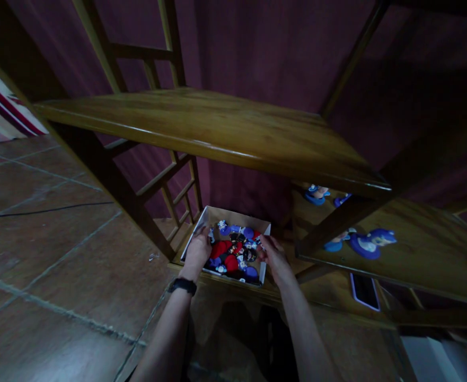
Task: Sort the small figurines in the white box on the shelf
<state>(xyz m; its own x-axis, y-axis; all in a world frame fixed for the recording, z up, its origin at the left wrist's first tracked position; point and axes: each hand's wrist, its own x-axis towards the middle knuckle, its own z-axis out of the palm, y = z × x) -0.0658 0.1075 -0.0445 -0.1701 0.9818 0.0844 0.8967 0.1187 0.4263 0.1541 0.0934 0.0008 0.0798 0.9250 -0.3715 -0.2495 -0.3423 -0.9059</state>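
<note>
Left hand (196, 252): closed over the left wall of an open cardboard box (237, 216), fingers folded inside the rim; a black wristband (182, 285) is worn. Right hand (273, 257): fingers bent over the right rim. Whether the wall is clamped or the contents are merely touched cannot be told in the dim light.

The box is found on the bottom shelf (336, 294), at its front edge, toward the left corner. It is heaped with small red and blue figurines (233, 253).

Risks noted:
- The heap reaches rim height, so pieces are judged likely to spill onto the tiled floor (58, 239) if the box is tilted.
- The thin walls are judged liable to buckle under an uneven grip.
- With the near wall at the shelf's front edge, the box could drop off it.
- Little headroom is left under the middle shelf (428, 260), where blue figurines (366, 243) lie, so knuckles could be struck.
- A phone (364, 291) lies to the right and could be knocked.
</note>
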